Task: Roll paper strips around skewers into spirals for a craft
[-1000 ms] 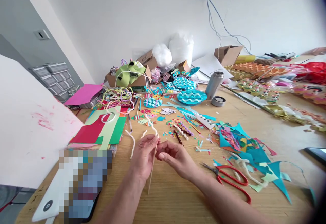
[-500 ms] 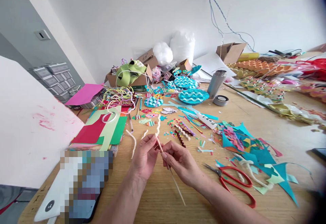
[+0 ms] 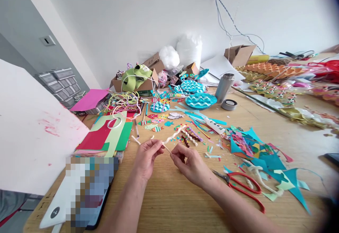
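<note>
A thin pale stick point(image 3: 166, 148) spans the gap between my two hands. My left hand point(image 3: 148, 157) pinches its left end, where a white fuzzy coiled strand point(image 3: 174, 135) comes out and reaches up to the right. Finger and thumb of my right hand point(image 3: 189, 162) are closed on the stick's other end; how far it runs on behind the hand is hidden. White, brown and purple twisted pieces point(image 3: 191, 137) lie just beyond my right hand. Behind my left hand is another white fuzzy strand point(image 3: 135, 140), partly covered.
Red-handled scissors point(image 3: 246, 187) lie right of my right forearm, beside blue paper scraps point(image 3: 272, 162). Farther back are paper fish point(image 3: 157, 121), a glue tube point(image 3: 214, 126) and a metal flask point(image 3: 224, 88). A phone point(image 3: 91, 194) and coloured paper point(image 3: 95, 137) are at left.
The coiled strand has swung from upright to leaning right. The stick's long lower part no longer shows below my right hand, and my hands have shifted slightly.
</note>
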{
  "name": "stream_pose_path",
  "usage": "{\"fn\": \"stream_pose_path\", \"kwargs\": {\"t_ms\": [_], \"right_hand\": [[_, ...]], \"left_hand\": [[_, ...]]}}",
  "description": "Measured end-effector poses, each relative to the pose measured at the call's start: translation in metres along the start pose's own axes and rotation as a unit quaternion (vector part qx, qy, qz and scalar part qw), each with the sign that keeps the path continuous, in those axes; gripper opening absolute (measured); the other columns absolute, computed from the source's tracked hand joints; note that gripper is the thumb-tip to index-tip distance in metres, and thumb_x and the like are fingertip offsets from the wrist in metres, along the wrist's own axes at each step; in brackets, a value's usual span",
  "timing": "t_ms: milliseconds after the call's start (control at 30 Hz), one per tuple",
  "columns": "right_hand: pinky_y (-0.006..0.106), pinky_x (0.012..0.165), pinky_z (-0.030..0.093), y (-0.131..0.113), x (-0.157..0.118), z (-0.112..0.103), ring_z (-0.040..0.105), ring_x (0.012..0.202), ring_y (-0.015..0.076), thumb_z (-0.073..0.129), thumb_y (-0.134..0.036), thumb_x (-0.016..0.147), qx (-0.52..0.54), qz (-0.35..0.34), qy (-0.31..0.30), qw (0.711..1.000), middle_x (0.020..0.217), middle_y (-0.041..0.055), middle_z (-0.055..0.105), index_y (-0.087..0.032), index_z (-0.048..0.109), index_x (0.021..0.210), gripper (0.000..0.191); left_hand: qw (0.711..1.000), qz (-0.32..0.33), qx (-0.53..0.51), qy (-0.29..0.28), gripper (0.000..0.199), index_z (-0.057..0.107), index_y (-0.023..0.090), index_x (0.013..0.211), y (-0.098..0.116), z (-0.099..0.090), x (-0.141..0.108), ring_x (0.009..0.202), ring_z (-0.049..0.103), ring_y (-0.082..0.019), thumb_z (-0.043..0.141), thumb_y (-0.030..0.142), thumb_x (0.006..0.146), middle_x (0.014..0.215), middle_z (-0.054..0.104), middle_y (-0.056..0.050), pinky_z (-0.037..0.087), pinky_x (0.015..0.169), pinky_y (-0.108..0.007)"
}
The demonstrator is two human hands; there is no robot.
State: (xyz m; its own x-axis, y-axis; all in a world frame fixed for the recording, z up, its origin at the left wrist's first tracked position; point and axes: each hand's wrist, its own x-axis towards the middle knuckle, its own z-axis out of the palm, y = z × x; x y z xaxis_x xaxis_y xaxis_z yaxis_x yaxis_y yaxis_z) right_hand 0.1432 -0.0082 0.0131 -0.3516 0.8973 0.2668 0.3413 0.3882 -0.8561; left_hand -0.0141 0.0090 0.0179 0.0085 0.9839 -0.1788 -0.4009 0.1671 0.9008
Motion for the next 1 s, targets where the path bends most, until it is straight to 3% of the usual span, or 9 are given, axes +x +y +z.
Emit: {"fn": "stream_pose_path", "kwargs": {"t_ms": [133, 233, 367, 567, 700, 833, 933, 1000], "right_hand": [[0.022, 0.047, 0.030, 0.001, 0.001, 0.000, 0.040, 0.049, 0.0085, 0.048, -0.022, 0.083, -0.005, 0.002, 0.004, 1.000, 0.055, -0.0042, 0.045, -0.018, 0.050, 0.069, 0.014], [0.021, 0.047, 0.033, 0.003, 0.004, -0.001, 0.043, 0.052, 0.0092, 0.051, -0.033, 0.083, 0.065, 0.033, 0.002, 0.997, 0.058, -0.0021, 0.049, -0.016, 0.054, 0.072, 0.020], [0.022, 0.048, 0.038, 0.007, 0.009, -0.003, 0.047, 0.053, 0.0105, 0.059, -0.045, 0.076, 0.187, 0.056, 0.035, 0.980, 0.062, -0.0004, 0.054, -0.016, 0.059, 0.080, 0.030], [0.025, 0.051, 0.044, 0.010, 0.011, -0.003, 0.052, 0.054, 0.0134, 0.059, -0.052, 0.072, 0.233, 0.081, 0.071, 0.967, 0.057, 0.0015, 0.057, -0.016, 0.060, 0.067, 0.036], [0.026, 0.053, 0.044, 0.010, 0.009, 0.000, 0.054, 0.055, 0.0143, 0.055, -0.046, 0.078, 0.181, 0.070, 0.071, 0.978, 0.058, 0.0021, 0.058, -0.016, 0.062, 0.067, 0.033], [0.027, 0.061, 0.044, 0.007, 0.004, 0.002, 0.057, 0.063, 0.0155, 0.052, -0.030, 0.083, 0.056, -0.001, 0.076, 0.996, 0.067, 0.0031, 0.064, -0.018, 0.065, 0.070, 0.022], [0.028, 0.067, 0.045, 0.005, 0.003, 0.002, 0.059, 0.069, 0.0160, 0.053, -0.026, 0.083, 0.023, -0.035, 0.078, 0.996, 0.075, 0.0046, 0.066, -0.019, 0.065, 0.075, 0.016], [0.028, 0.065, 0.047, 0.006, 0.004, 0.001, 0.060, 0.070, 0.0161, 0.059, -0.028, 0.079, 0.017, -0.012, 0.073, 0.997, 0.084, 0.0058, 0.066, -0.019, 0.064, 0.089, 0.015]], "left_hand": [[1.000, 0.008, 0.011, 0.005, 0.018, 0.067, 0.013, 0.068, 0.000, -0.003, 0.003, 0.056, 0.054, -0.007, 0.075, 0.026, 0.059, 0.065, 0.063, -0.001, 0.044, 0.058, -0.019], [1.000, 0.006, 0.025, 0.005, 0.019, 0.068, 0.012, 0.067, -0.001, -0.003, 0.003, 0.056, 0.054, -0.008, 0.076, 0.025, 0.056, 0.064, 0.063, -0.001, 0.044, 0.058, -0.019], [0.995, -0.014, 0.085, -0.044, 0.019, 0.068, 0.012, 0.066, -0.004, 0.001, -0.001, 0.057, 0.053, -0.009, 0.075, 0.029, 0.059, 0.062, 0.064, -0.004, 0.042, 0.058, -0.020], [0.987, -0.021, 0.135, -0.083, 0.021, 0.065, 0.012, 0.065, -0.009, 0.005, -0.003, 0.054, 0.051, -0.009, 0.071, 0.032, 0.064, 0.059, 0.061, -0.003, 0.039, 0.054, -0.021], [0.982, 0.001, 0.174, -0.075, 0.023, 0.061, 0.013, 0.061, -0.014, 0.004, 0.000, 0.053, 0.048, -0.009, 0.069, 0.035, 0.064, 0.055, 0.056, 0.000, 0.038, 0.052, -0.021], [0.975, 0.019, 0.218, -0.037, 0.025, 0.058, 0.014, 0.058, -0.021, 0.007, 0.001, 0.048, 0.044, -0.008, 0.070, 0.036, 0.062, 0.050, 0.052, 0.002, 0.034, 0.047, -0.020], [0.985, 0.004, 0.170, -0.021, 0.025, 0.059, 0.014, 0.058, -0.024, 0.006, 0.003, 0.047, 0.045, -0.008, 0.071, 0.036, 0.061, 0.051, 0.054, 0.002, 0.035, 0.048, -0.020], [0.994, -0.006, 0.111, -0.007, 0.025, 0.060, 0.013, 0.061, -0.023, 0.005, 0.004, 0.048, 0.047, -0.007, 0.071, 0.035, 0.061, 0.054, 0.057, 0.001, 0.037, 0.050, -0.020]]}}
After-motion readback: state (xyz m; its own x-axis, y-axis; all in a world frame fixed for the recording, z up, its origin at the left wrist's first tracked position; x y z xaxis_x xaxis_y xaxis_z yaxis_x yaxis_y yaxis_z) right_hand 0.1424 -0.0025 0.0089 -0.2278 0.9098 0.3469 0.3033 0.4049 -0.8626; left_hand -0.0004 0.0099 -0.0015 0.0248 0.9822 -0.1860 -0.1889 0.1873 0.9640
